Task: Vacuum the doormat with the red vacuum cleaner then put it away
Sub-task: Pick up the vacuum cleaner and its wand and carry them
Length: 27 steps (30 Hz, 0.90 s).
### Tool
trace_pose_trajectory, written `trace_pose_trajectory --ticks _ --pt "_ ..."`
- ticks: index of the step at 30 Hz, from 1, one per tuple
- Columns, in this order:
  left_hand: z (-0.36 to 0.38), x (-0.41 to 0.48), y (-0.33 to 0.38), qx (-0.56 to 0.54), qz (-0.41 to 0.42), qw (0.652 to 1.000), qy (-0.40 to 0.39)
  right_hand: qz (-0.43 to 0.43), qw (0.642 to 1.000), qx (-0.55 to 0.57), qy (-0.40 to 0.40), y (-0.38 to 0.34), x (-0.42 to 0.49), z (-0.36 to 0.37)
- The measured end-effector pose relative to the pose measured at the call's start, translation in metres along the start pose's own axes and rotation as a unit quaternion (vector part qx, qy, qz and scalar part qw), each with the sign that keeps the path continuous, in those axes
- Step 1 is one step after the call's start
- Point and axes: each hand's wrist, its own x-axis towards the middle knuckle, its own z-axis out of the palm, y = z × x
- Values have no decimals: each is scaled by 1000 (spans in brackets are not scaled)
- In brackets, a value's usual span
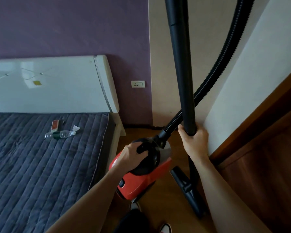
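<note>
— Where's the vacuum (141,180)?
— Down low, right by the bed (40,165). The left hand (133,153) curls its fingers round the handle (142,147). The right hand (193,140) wraps its fingers round the tube (183,81).

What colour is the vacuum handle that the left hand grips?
Black. The handle shows best in the head view, gripped by the left hand.

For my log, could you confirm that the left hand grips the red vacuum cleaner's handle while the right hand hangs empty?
Not quite: the left hand grips the handle of the red vacuum cleaner, but the head view shows the right hand gripping the black tube.
</note>
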Motion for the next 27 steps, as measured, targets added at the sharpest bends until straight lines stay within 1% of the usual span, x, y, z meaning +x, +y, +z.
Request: trace_pose_trajectory --ticks 3,8,14,17,22,24,27 --pt "-9 38 -5 4 1 1000 -6 -1 1000 -16 4 10 33 18" --pt "-20 110 -20 8 7 1000 -19 10 999 -39 36 28 82 54" --pt "-36 194 -33 9 46 996 -80 44 996 -57 52 40 140 95" --pt "-40 235 -39 22 51 994 -96 71 993 -64 66 51 165 109" --pt "-26 295 -45 39 61 987 -144 121 989 -39 80 88 202 121" --pt "-15 313 -47 41 70 984 -157 124 988 -43 84 108 213 123" --pt "9 340 -56 39 61 984 -165 136 986 -40 92 149 230 124"
